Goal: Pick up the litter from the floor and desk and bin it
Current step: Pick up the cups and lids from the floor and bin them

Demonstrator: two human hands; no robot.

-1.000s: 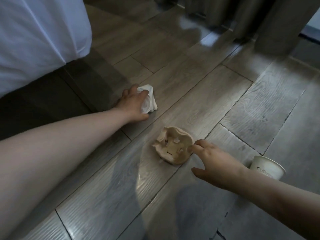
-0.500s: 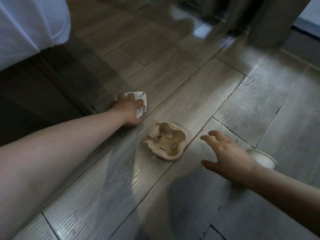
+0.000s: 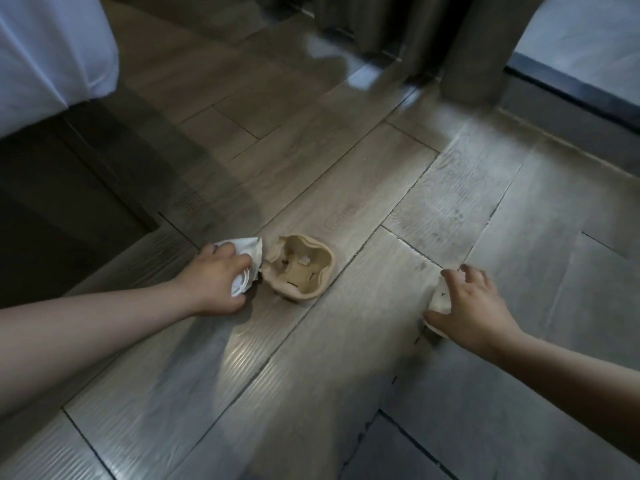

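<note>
At far left a smooth white sheet (image 3: 45, 46) hangs over a dark bed base (image 3: 52, 202). The floor (image 3: 311, 393) is grey-brown planks with a ribbed wood grain, glossy where light falls on them. The left hand (image 3: 214, 282) is down on the floor, its fingers curled tight round a wad (image 3: 242, 245) of crumpled white paper. A ridged round white edge shows under the thumb, too small to identify. Just right of it, touching or nearly touching the wad, lies a tray (image 3: 301, 271) of tan moulded pulp. It is matte, cup-shaped with wavy walls and small cut flaps in its base, and it rests open side up on a plank. Well to the right, the right hand (image 3: 474, 303) arches over a white paper cup (image 3: 440, 296) on the floor — fingers bent across its top, thumb low by the rim, gripping it. Beyond, at the top, hang heavy grey-green curtain folds (image 3: 467, 46).
</note>
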